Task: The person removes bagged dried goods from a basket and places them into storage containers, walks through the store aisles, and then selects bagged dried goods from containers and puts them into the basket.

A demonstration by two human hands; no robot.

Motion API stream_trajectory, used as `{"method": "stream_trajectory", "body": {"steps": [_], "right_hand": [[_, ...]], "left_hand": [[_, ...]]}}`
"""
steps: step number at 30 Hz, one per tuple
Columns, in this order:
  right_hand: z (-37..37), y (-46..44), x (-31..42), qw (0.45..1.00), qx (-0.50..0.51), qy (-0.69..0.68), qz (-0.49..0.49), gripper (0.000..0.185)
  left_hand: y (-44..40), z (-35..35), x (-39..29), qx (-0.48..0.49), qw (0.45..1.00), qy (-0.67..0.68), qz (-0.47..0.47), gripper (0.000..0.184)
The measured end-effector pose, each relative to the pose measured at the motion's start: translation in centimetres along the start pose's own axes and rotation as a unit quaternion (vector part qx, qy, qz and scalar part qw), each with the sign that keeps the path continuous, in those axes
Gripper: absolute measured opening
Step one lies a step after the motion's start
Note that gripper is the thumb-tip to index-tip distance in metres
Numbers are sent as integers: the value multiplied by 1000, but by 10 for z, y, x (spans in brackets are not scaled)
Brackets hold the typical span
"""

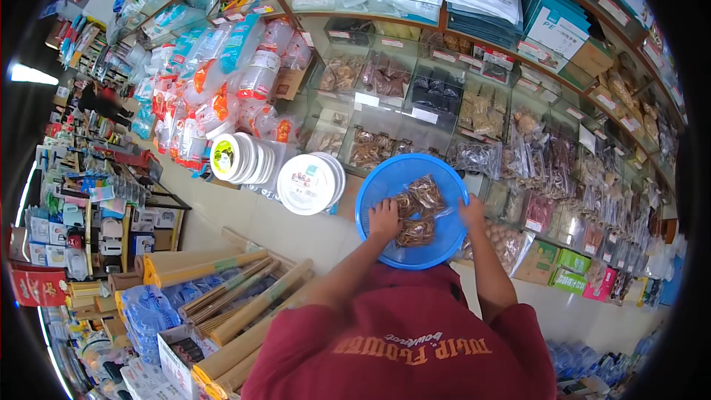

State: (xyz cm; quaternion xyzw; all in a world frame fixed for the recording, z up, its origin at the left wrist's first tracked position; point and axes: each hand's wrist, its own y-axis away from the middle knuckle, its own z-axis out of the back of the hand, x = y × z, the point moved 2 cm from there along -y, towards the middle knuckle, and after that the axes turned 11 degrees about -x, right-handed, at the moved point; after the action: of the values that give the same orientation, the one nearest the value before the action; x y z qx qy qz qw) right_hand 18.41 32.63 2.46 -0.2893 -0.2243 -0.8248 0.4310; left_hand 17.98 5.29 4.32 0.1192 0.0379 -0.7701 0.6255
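Observation:
A round blue plastic basket is in front of my body. Clear bags of dried brown, stringy goods lie inside it. My left hand reaches into the basket, its fingers bent at the left edge of one bag; the thumb side is partly hidden. At the basket's right rim is my right hand, with the fingers wrapped round the edge.
Glass bins of bagged dried goods line the shelving ahead. Stacked white round lids and plastic-wrapped containers stand at the left. Rolled mats and a white box lie lower left.

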Motion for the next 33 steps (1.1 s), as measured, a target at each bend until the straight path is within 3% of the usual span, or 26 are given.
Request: {"method": "stream_trajectory", "body": {"steps": [7, 10, 15, 22, 25, 27, 28, 30, 31, 33], "right_hand": [[-11, 23, -16, 998, -60, -2, 5, 22], [-11, 26, -16, 998, -62, 0, -29, 21], [-8, 35, 2, 996, -90, 14, -5, 20], [-6, 55, 11, 994, -110, 9, -12, 19], [-11, 70, 4, 988, -139, 54, -35, 18], [-19, 78, -12, 981, -189, -3, -42, 17], [-19, 85, -16, 980, -193, 0, -45, 17], [-20, 99, -20, 978, -179, 26, -104, 20], [-21, 107, -21, 976, -184, 29, -111, 20], [-23, 128, -26, 962, -161, -64, -213, 18]], "left_hand": [[-19, -8, 7, -9, 1000, -2, 29, 72], [-32, -6, 9, 4, 1000, -3, 8, 76], [-48, -7, 11, 62, 998, -4, -28, 80], [-62, -3, 22, 48, 990, -10, -129, 80], [-66, 10, 35, 64, 985, 66, -147, 77], [-68, 27, 45, -20, 976, 156, -151, 75], [-69, 34, 50, -18, 975, 159, -156, 75], [-73, 55, 59, -115, 933, 306, -150, 74], [-76, 66, 63, -109, 932, 310, -156, 74], [-89, 85, 76, -105, 897, 421, -81, 72]]}}
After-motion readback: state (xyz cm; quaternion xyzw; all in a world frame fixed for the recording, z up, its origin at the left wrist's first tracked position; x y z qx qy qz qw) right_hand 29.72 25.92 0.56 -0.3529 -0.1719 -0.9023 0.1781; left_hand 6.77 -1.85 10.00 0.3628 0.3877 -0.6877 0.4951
